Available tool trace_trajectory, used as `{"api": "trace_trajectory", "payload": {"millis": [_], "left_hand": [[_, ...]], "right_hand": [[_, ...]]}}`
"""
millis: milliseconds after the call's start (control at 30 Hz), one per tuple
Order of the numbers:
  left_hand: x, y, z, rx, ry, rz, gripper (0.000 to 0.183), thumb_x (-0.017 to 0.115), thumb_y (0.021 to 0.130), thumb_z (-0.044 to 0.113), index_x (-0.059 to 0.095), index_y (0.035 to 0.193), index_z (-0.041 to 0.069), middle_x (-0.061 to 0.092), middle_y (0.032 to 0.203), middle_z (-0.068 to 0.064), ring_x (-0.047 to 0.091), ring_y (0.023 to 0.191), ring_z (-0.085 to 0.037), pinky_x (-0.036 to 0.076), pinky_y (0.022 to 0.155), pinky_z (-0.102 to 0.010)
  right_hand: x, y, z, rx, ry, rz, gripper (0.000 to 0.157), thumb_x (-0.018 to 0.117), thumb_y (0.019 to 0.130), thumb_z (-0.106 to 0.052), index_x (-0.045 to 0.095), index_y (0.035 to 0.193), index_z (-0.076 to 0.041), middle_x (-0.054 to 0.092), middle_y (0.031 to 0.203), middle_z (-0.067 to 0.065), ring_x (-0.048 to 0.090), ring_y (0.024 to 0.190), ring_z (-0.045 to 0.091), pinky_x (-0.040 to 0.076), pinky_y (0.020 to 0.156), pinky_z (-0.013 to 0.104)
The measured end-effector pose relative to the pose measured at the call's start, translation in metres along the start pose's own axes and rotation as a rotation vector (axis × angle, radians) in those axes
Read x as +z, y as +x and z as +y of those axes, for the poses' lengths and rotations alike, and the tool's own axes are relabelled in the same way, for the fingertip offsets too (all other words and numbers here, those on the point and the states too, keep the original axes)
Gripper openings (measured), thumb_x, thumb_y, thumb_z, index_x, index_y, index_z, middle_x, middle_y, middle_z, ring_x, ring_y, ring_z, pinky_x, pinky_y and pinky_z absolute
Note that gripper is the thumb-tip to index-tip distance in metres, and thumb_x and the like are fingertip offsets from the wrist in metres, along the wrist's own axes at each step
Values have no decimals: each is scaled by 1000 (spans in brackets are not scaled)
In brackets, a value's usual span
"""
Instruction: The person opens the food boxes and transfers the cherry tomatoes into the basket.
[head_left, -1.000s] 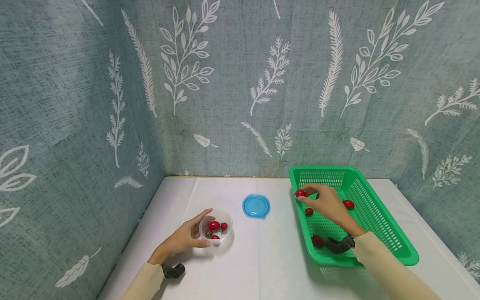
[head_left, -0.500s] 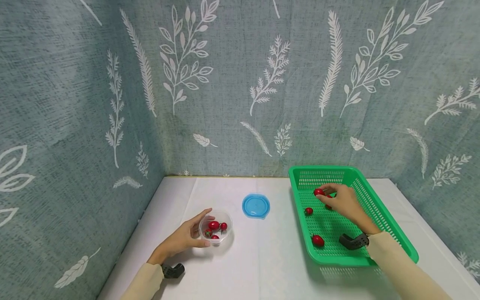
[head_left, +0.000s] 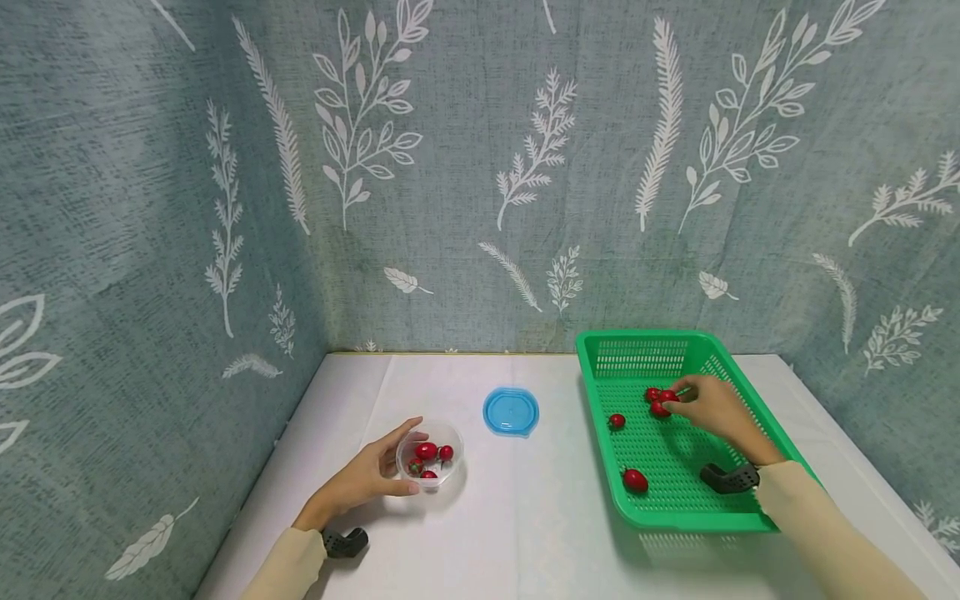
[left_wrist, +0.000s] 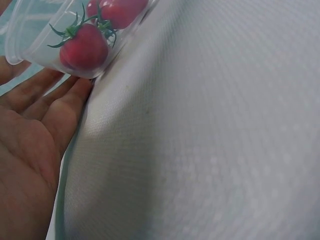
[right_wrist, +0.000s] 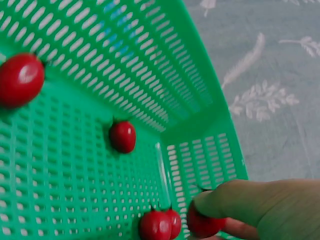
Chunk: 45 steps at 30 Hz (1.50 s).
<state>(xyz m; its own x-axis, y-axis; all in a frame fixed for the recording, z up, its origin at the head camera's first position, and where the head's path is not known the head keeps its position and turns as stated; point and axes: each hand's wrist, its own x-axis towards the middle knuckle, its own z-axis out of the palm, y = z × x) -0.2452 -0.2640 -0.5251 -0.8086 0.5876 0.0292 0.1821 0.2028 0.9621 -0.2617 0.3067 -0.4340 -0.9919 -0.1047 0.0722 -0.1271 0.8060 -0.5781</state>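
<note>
My left hand [head_left: 366, 475] holds a small clear plastic container [head_left: 455, 469] between thumb and fingers. Several cherry tomatoes [head_left: 426, 451] lie inside it; the left wrist view shows one with a green stem [left_wrist: 85, 47] through the wall. Over at the right, my right hand [head_left: 712, 408] is inside a green basket [head_left: 750, 522], pinching a cherry tomato [right_wrist: 204, 221] between thumb and fingers. Two more cherry tomatoes [right_wrist: 155, 225] lie close beside it. Elsewhere on the basket floor are a smaller tomato [head_left: 617, 422] and a larger one [head_left: 635, 480].
A blue lid [head_left: 511, 412] lies on the white tabletop [head_left: 480, 533] between the container and the basket. Patterned grey-green cloth [head_left: 465, 167] stands behind the table and along its sides. The basket's raised perforated walls surround my right hand.
My right hand has moved right and slightly down with its tomato, from the basket's left rim to beside two other tomatoes inside. The left hand and the container have stayed put.
</note>
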Motion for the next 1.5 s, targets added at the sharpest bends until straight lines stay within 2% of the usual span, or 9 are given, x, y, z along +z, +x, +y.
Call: {"api": "trace_trajectory", "payload": {"millis": [67,167,333,467,767,1000,1233,1467,1500], "left_hand": [[0,0,0,1,-1,0,103,82,89,9,15,167,15,36,161,-19,27,151,-39,43,109,-25],[0,0,0,2,-1,0,103,82,89,9,15,167,15,36,161,-19,28,151,-40,43,109,-25],[0,0,-2,1,4,3,103,82,89,9,15,167,15,37,161,-19,26,151,-39,42,111,-30],[0,0,-2,-3,3,4,104,83,88,10,15,167,14,37,161,-19,26,151,-39,41,112,-29],[1,0,-2,-23,20,21,104,84,88,12,16,167,15,38,161,-17,27,151,-37,40,109,-21],[1,-1,0,-7,17,12,103,83,89,11,15,167,14,37,161,-18,25,152,-38,40,114,-36],[1,-2,0,1,-9,2,104,82,89,9,14,167,14,35,162,-19,26,151,-38,42,111,-27],[0,-1,0,2,-20,7,104,83,88,9,15,167,14,35,161,-19,27,151,-39,42,110,-24],[0,-1,0,-1,-19,9,104,83,88,9,15,167,15,35,161,-19,27,151,-38,41,109,-22]], "right_hand": [[-2,-1,3,-1,-53,4,33,77,93,-22,71,110,6,72,101,24,68,87,37,57,67,47],[-5,-2,7,-3,-108,1,30,78,91,-21,73,104,5,71,97,21,67,88,38,55,68,50],[-8,-4,11,39,-164,-37,31,77,90,-21,72,104,6,71,97,21,67,86,37,55,67,51],[-9,-5,14,86,-182,-65,34,79,89,-22,72,105,8,71,99,22,67,85,37,55,67,51],[-7,-6,17,142,-217,-101,35,80,88,-23,74,108,4,72,104,22,65,78,27,51,60,41],[-8,-5,13,99,-223,-44,41,78,91,-25,71,117,6,72,107,25,68,87,39,55,64,48],[-4,-7,-6,15,-143,10,40,74,95,-28,72,118,5,74,105,24,70,87,37,56,65,47],[4,-3,-37,-69,-72,53,33,74,97,-30,75,115,-2,74,103,16,64,71,20,49,58,36],[5,-3,-42,-75,-59,52,33,73,97,-30,75,116,-3,74,104,15,65,70,21,49,57,37]]}}
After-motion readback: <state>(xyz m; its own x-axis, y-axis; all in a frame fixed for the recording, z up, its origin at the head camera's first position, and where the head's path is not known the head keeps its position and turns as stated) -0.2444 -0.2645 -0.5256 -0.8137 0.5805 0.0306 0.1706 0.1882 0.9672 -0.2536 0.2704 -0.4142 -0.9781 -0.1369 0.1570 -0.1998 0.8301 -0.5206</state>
